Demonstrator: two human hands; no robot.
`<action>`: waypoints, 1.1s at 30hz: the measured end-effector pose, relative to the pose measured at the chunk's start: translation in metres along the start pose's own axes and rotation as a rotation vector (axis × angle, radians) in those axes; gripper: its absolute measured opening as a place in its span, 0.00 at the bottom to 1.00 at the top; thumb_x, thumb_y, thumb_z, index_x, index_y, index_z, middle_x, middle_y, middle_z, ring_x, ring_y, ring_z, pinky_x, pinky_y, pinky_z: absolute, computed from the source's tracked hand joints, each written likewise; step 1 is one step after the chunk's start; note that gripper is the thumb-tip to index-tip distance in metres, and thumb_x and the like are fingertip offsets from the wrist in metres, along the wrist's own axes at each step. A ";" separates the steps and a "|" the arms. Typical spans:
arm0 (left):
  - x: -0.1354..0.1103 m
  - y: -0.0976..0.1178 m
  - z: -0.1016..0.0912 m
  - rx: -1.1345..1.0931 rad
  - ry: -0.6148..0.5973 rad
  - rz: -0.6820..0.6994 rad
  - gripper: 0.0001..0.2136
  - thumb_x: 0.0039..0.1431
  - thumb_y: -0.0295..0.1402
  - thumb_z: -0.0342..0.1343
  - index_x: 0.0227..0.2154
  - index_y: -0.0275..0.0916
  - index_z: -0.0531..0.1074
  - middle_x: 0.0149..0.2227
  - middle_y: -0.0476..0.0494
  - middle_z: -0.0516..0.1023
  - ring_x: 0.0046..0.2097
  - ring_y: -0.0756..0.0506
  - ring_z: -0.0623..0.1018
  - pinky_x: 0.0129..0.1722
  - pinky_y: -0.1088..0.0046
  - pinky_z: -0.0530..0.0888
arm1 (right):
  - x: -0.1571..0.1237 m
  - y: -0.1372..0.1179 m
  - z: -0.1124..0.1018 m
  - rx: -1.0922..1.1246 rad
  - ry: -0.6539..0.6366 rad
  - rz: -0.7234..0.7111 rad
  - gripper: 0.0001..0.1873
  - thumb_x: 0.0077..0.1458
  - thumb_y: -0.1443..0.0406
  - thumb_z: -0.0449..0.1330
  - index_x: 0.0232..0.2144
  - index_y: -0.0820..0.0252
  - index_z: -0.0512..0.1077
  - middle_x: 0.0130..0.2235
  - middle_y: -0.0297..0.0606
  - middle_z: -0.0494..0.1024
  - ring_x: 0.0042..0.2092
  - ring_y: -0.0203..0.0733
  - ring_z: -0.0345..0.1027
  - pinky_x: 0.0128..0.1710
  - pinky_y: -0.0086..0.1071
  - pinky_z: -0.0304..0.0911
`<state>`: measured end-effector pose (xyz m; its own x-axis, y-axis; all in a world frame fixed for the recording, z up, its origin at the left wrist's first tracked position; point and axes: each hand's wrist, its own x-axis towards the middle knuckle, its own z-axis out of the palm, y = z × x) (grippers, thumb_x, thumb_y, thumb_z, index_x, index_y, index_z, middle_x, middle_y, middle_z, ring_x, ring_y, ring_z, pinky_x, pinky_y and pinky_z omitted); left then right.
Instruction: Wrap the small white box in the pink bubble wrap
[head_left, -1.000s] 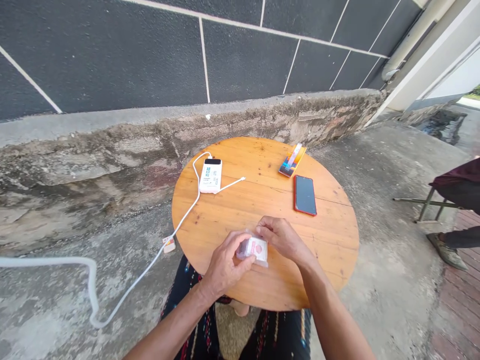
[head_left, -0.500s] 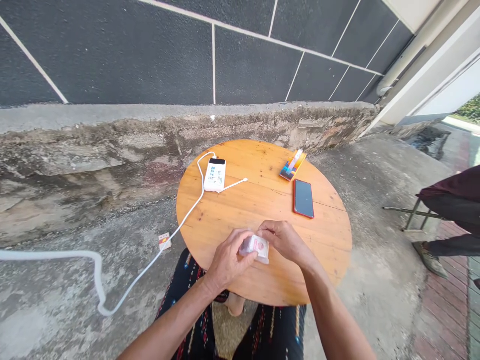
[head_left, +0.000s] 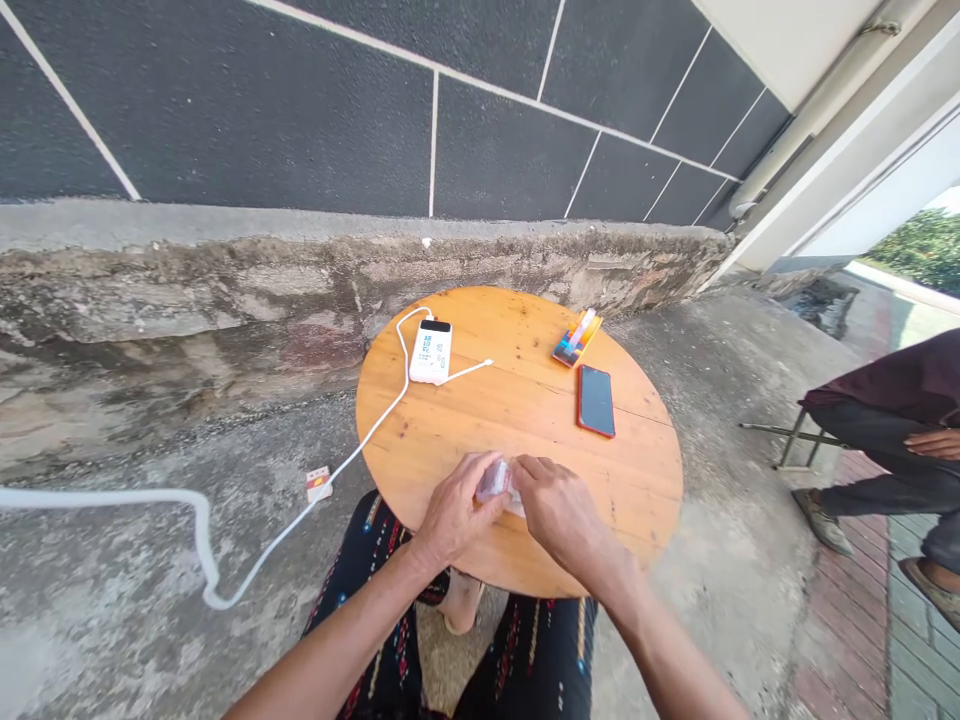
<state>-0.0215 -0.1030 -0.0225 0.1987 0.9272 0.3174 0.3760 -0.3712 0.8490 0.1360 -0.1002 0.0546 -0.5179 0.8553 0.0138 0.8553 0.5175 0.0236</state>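
Lower centre of frame: left hand [head_left: 454,508], fingers curled, thumb and fingertips pinching the left end of a small packet [head_left: 496,480]. Holds it just above, or perhaps resting on, the near edge of the round wooden table [head_left: 525,430]; cannot tell which from this angle. Beside it, touching: right hand [head_left: 559,512], back up, fingers bent down over the right part of the packet and covering most of it. Closed loosely, not fisted; grips nothing else.

Packet: clear or whitish wrapper, hint of pink inside, mostly hidden. Print not legible.

Step in hand, as judged: working the packet between both sets of fingertips, left as anchor, right at the edge of the wrapper. Not open, so far as visible.

Next move, as judged: calls for a steady pinch on the left and a finer grip from right thumb and forefinger on one wrapper edge. Thin slick film, likely to slip. Small contents, so best kept over the table.

Elsewhere on the table:
- white power bank [head_left: 431,352], upper left
- white cable [head_left: 373,440], trailing off the left edge to the ground
- red-edged phone [head_left: 596,400], face up, right of centre
- colourful card [head_left: 576,338], just beyond the phone

All well apart from the hands. Small box [head_left: 318,483] on the concrete, left of the table. Right edge of frame: another person seated, leg [head_left: 862,455] and shoe partly in view.
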 end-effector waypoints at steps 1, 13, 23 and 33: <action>0.000 -0.001 0.000 0.000 0.003 0.005 0.22 0.56 0.28 0.54 0.54 0.42 0.62 0.50 0.43 0.71 0.51 0.44 0.71 0.50 0.68 0.70 | -0.004 -0.003 0.005 -0.043 0.031 -0.013 0.17 0.54 0.76 0.50 0.43 0.65 0.71 0.45 0.48 0.75 0.45 0.49 0.68 0.42 0.36 0.62; -0.003 -0.002 0.000 0.033 0.033 0.034 0.20 0.58 0.33 0.54 0.54 0.44 0.63 0.50 0.44 0.71 0.49 0.45 0.72 0.48 0.67 0.70 | -0.062 -0.008 0.029 0.078 0.299 0.158 0.24 0.54 0.76 0.49 0.52 0.58 0.68 0.60 0.50 0.60 0.58 0.54 0.58 0.53 0.50 0.58; -0.018 0.009 -0.009 0.066 0.109 -0.010 0.22 0.55 0.35 0.55 0.53 0.39 0.63 0.48 0.40 0.69 0.43 0.45 0.73 0.44 0.66 0.73 | -0.091 0.002 0.087 0.673 0.468 0.362 0.26 0.59 0.61 0.53 0.59 0.56 0.59 0.61 0.46 0.61 0.62 0.50 0.54 0.60 0.51 0.53; -0.008 0.006 0.000 -0.091 0.036 -0.167 0.34 0.47 0.27 0.56 0.60 0.35 0.55 0.55 0.33 0.67 0.55 0.39 0.70 0.52 0.58 0.71 | -0.026 0.015 0.091 0.891 0.388 0.274 0.50 0.45 0.55 0.67 0.64 0.60 0.47 0.61 0.53 0.61 0.61 0.53 0.55 0.60 0.51 0.50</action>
<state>-0.0205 -0.1132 -0.0199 0.1067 0.9774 0.1823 0.3173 -0.2072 0.9254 0.1636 -0.1120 -0.0364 -0.1346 0.9628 0.2345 0.5619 0.2691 -0.7822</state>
